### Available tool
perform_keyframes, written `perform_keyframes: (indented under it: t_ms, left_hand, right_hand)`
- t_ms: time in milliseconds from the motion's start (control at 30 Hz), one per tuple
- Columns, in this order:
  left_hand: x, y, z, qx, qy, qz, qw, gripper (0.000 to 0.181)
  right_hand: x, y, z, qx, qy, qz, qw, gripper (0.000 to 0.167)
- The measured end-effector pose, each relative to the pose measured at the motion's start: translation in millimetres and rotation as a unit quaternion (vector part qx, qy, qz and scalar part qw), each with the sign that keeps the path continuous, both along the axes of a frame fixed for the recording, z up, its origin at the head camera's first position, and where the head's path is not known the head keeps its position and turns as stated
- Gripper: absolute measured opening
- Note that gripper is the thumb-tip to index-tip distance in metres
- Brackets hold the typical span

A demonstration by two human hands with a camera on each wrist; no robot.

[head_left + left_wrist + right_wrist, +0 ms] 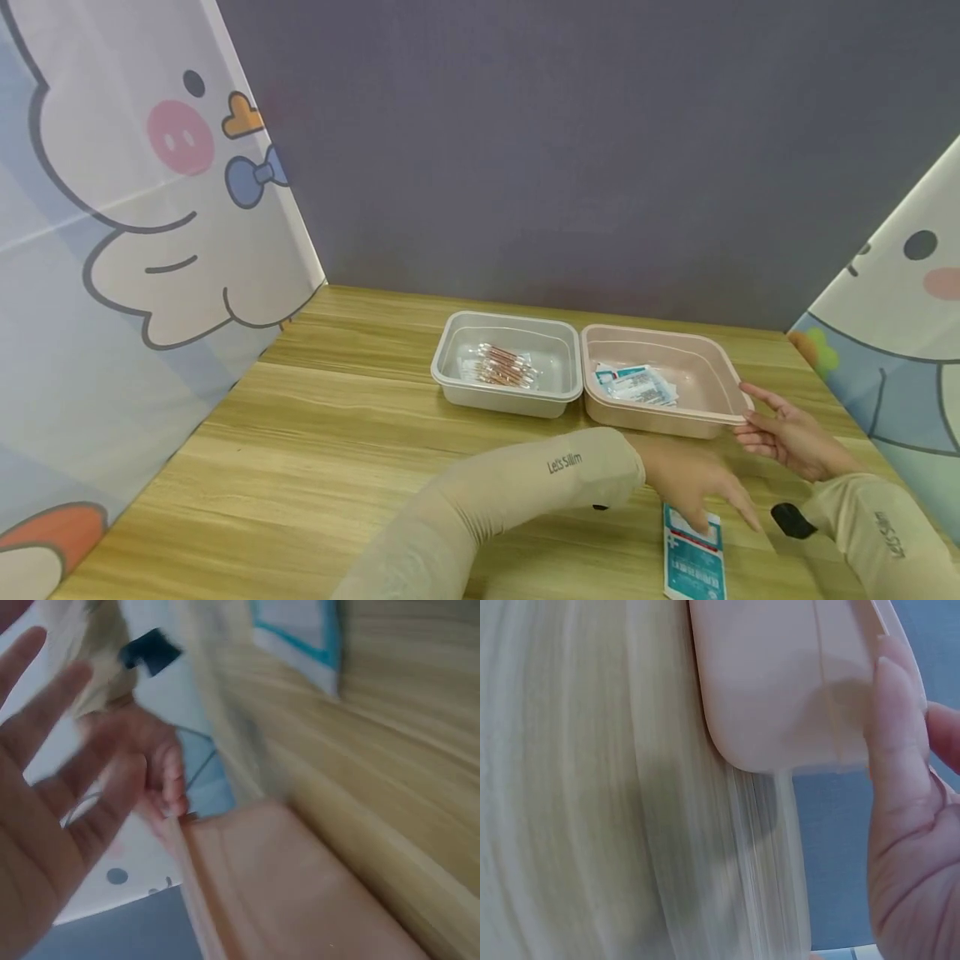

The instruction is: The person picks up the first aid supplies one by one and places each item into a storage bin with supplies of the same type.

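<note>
My right hand (797, 440) holds the right rim of the pink plastic basin (705, 354), thumb on the near side, also seen in the right wrist view. Inside the basin lie several small white and teal packets (641, 387). With fingers spread, my left hand (693, 483) hovers over a teal and white flat packet (693, 558) on the table; its fingers look extended in the left wrist view, and I cannot tell whether they touch the packet. The hand hides part of that packet's upper end.
A grey plastic basin (558, 404) stands against the pink one's left side. In it lie several clear-wrapped brown sticks (502, 367). The wooden table (300, 467) is bounded by a dark back panel (555, 167) and printed side panels (187, 250).
</note>
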State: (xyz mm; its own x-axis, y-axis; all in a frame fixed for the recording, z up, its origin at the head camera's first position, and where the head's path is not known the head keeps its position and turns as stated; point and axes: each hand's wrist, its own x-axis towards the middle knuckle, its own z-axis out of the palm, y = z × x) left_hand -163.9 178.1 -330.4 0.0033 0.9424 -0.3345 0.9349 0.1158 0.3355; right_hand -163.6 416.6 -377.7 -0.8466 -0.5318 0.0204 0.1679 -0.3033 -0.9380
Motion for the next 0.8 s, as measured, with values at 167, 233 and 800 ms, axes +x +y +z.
perform_keyframes:
  t_ms: [167, 233, 800]
  left_hand:
    - [3.0, 2.7, -11.5, -0.059, 0.083, 0.012, 0.9947, 0.066]
    - [2.6, 4.4, -15.5, -0.069, 0.079, 0.016, 0.9944, 0.068]
    - [5.7, 17.3, -42.1, -0.099, 0.048, -0.023, 0.9937, 0.079]
  right_hand:
    - [-0.6, -1, 0.8, -0.001, -0.016, -0.029, 0.9995, 0.049]
    - [-0.5, -2, 0.9, -0.003, -0.021, -0.035, 0.9991, 0.049]
    - [0.3, -2, -1.0, -0.025, -0.024, -0.022, 0.9992, 0.047]
